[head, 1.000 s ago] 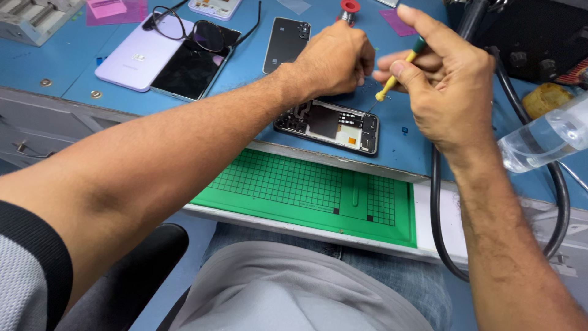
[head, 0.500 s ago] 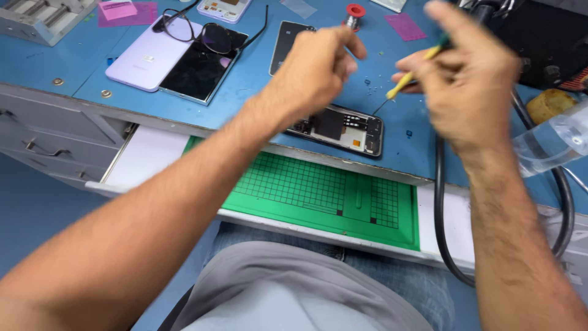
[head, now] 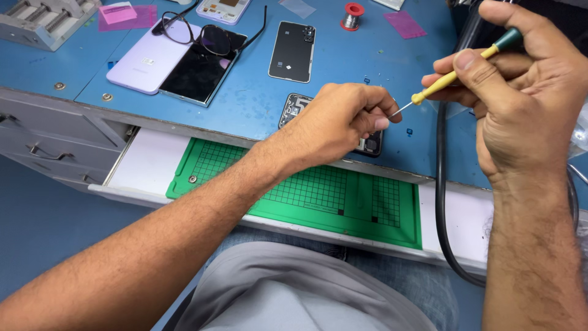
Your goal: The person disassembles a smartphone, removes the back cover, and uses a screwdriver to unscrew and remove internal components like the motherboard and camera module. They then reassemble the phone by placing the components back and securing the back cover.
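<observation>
Far to the left of both hands, a ribbed grey plastic holder (head: 43,21) sits on the blue workbench (head: 257,101), with a pink sheet (head: 125,15) beside it. Next come a matte lilac phone back (head: 144,61) and a glossy black screen panel (head: 199,73), lying edge to edge, with thin-framed spectacles (head: 205,38) resting across them. A smooth black rear cover (head: 294,52) lies flat beyond the left knuckles, and a small red solder spool (head: 353,15) stands farther back.

The left hand (head: 334,122) is curled almost into a fist, thumb and forefinger pinched together at the tip of the screwdriver; what they pinch is too small to make out. Directly beneath those fingers lies the opened phone (head: 300,105), its dark circuitry showing, mostly hidden by the hand.

Below the bench edge, a pulled-out white drawer (head: 147,162) carries a green gridded rubber mat (head: 318,196).

The right hand (head: 520,104) is closed around a slim precision screwdriver (head: 456,70) with a yellow shaft and teal cap, its fine metal tip pointing at the left fingertips. A thick black cable (head: 441,202) loops down just left of the right wrist.
</observation>
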